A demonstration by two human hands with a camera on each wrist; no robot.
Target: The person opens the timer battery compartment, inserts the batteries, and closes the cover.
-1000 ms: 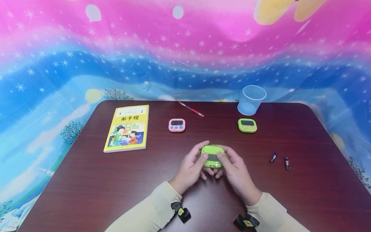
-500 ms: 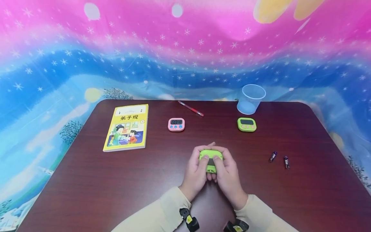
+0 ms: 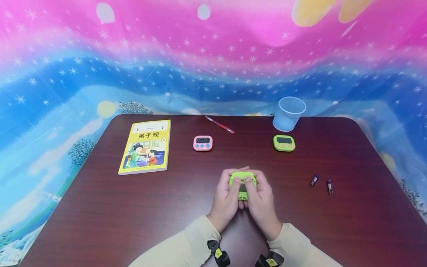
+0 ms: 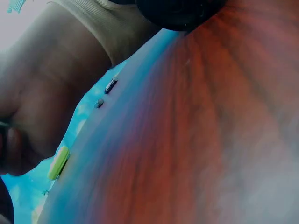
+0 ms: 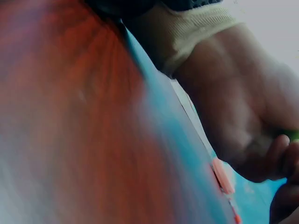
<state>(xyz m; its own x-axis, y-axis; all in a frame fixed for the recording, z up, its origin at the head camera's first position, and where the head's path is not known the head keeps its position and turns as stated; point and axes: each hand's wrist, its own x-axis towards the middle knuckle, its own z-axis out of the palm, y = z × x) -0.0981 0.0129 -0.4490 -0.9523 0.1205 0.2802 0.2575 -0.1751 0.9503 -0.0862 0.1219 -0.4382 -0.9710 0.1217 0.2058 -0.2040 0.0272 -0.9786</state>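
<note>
Grasping one green timer in left hand and right hand, with thumbs side by side on top. Held over the middle of the table, well in from the left, right and far edges, with wide gaps to one yellow book on the left and the dark batteries on the right. Hard to judge, under the thumbs, whether front or back upward. Counted farther off: one pink timer, a second green timer, one red pen and one translucent cup near the far edge; at right, two batteries, apart.
</note>
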